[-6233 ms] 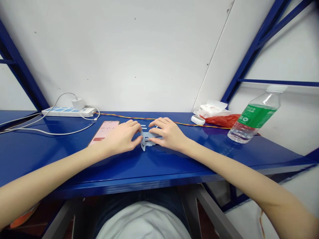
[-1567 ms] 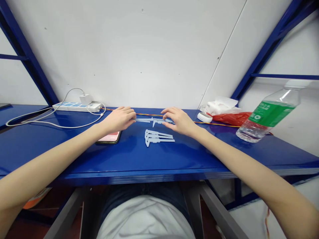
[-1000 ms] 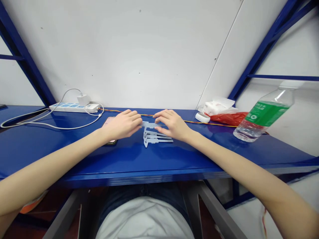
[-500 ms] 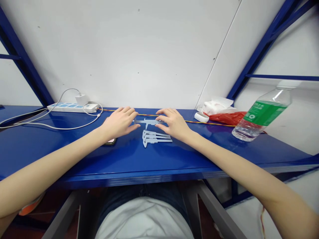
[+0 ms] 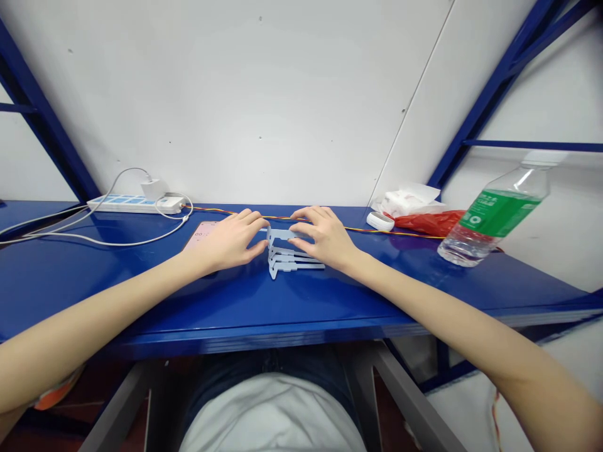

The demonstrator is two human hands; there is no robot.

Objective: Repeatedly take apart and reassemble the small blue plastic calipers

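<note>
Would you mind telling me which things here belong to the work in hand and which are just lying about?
In use: left hand, right hand, pale blue plastic calipers.
Lying about: phone, power strip, water bottle, red plastic bag, tissues.

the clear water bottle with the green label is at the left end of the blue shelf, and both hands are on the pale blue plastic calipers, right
Wrong side: the head view shows the clear water bottle at the right end of the blue shelf, by the red plastic bag. The left hand and right hand touch the pale blue calipers.
</note>
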